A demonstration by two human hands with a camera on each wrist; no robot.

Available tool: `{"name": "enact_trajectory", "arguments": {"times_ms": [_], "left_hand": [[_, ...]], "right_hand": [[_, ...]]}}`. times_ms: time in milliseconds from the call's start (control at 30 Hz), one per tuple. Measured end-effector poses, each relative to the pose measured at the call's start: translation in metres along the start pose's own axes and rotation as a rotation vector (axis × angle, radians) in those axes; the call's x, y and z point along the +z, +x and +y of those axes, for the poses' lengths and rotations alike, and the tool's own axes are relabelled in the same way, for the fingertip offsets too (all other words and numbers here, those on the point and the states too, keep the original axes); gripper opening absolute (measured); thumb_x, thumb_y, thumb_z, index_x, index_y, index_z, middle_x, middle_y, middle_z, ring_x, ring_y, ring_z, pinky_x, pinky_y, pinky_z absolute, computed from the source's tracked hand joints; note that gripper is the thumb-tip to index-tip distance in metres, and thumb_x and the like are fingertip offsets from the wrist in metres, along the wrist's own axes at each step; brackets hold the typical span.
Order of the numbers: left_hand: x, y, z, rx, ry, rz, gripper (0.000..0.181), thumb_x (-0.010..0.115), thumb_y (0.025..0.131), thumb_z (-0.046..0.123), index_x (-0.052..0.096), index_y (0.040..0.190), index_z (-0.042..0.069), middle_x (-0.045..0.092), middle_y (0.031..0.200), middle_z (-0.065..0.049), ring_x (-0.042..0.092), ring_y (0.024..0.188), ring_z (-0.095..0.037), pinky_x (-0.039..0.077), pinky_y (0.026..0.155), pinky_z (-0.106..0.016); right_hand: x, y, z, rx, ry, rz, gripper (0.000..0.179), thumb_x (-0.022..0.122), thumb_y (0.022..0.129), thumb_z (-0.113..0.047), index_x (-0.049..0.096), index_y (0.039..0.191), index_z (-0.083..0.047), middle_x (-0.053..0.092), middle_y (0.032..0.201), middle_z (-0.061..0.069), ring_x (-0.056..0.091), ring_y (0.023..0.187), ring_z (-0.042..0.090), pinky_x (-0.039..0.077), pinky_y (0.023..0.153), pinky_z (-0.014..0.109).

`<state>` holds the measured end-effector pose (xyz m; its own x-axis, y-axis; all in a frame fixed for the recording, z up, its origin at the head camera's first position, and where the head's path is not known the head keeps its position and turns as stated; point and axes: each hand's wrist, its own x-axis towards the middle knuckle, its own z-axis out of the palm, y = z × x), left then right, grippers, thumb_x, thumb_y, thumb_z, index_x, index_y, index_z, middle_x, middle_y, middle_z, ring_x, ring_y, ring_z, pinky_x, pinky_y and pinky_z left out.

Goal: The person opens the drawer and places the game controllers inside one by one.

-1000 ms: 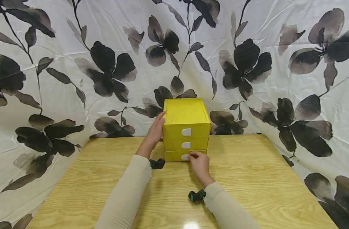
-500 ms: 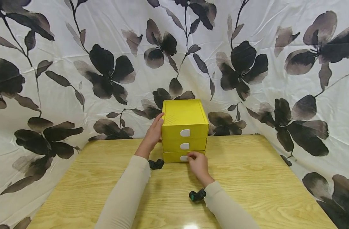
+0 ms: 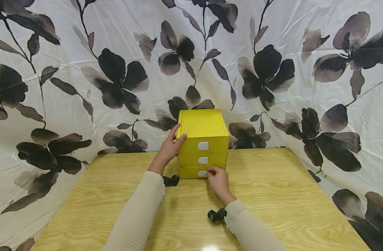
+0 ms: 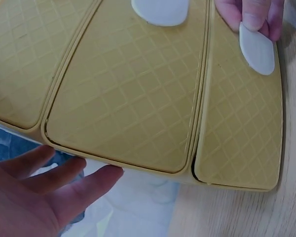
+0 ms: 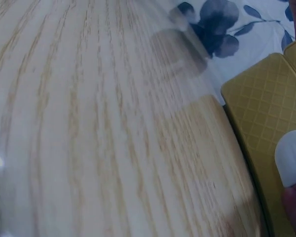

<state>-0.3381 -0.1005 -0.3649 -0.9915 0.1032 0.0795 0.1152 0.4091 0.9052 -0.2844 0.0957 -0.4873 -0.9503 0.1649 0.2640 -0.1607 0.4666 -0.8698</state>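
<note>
A yellow three-drawer box stands on the table, each drawer front bearing a rounded white tab. My right hand pinches the tab of the bottom drawer between thumb and fingers. That same white tab shows in the left wrist view, with a thin dark gap at the edge of its drawer front. My left hand is at the box's left side, thumb spread over the front upper corner. In the left wrist view its fingers lie extended along the box's side edge.
The wood-grain table spreads out on both sides and in front of the box. Behind it hangs a white cloth with dark flowers. A black wrist camera sits below the right hand, another by the left.
The left thumb has lifted away from the fingers and spread onto the box's front upper corner. The right hand keeps its pinch on the bottom tab. The head view shifted slightly.
</note>
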Motion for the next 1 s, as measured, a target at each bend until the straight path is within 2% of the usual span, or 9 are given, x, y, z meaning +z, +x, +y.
{"name": "enact_trajectory", "arguments": {"times_ms": [167,367,733,1000], "left_hand": [[-0.0002,0.0011,-0.0022,0.019,0.053,0.018,0.067,0.043,0.072,0.076,0.014,0.131,0.062,0.033,0.146,-0.006,0.054,0.113,-0.033,0.052,0.077,-0.043],[-0.0004,0.0019,-0.0038,0.041,0.086,0.039,0.063,0.040,0.073,0.076,0.015,0.130,0.063,0.035,0.144,-0.006,0.054,0.112,-0.033,0.052,0.073,-0.042],[-0.0020,0.0016,-0.0027,0.039,0.076,0.031,0.064,0.040,0.073,0.076,0.017,0.131,0.061,0.034,0.145,-0.007,0.051,0.116,-0.036,0.054,0.069,-0.041],[-0.0021,-0.0016,-0.0015,0.027,0.065,0.023,0.061,0.040,0.074,0.076,0.016,0.129,0.063,0.031,0.146,-0.008,0.050,0.117,-0.036,0.053,0.071,-0.040]], "right_hand": [[0.0009,-0.0004,-0.0002,0.011,0.001,0.005,0.006,0.066,0.081,-0.014,0.071,0.084,-0.014,0.067,0.077,0.000,0.057,0.068,0.012,0.045,0.058,0.025],[0.0016,0.0004,-0.0006,-0.021,-0.016,0.006,0.006,0.065,0.082,-0.013,0.070,0.084,-0.014,0.067,0.078,0.001,0.058,0.069,0.012,0.046,0.058,0.025],[0.0043,0.0031,-0.0007,0.000,-0.022,0.048,0.005,0.067,0.081,-0.016,0.071,0.083,-0.017,0.068,0.078,0.000,0.060,0.071,0.014,0.048,0.061,0.027],[0.0025,0.0016,0.0030,0.004,-0.008,0.018,0.005,0.066,0.082,-0.018,0.070,0.085,-0.019,0.068,0.080,-0.001,0.060,0.072,0.013,0.047,0.060,0.026]]}}
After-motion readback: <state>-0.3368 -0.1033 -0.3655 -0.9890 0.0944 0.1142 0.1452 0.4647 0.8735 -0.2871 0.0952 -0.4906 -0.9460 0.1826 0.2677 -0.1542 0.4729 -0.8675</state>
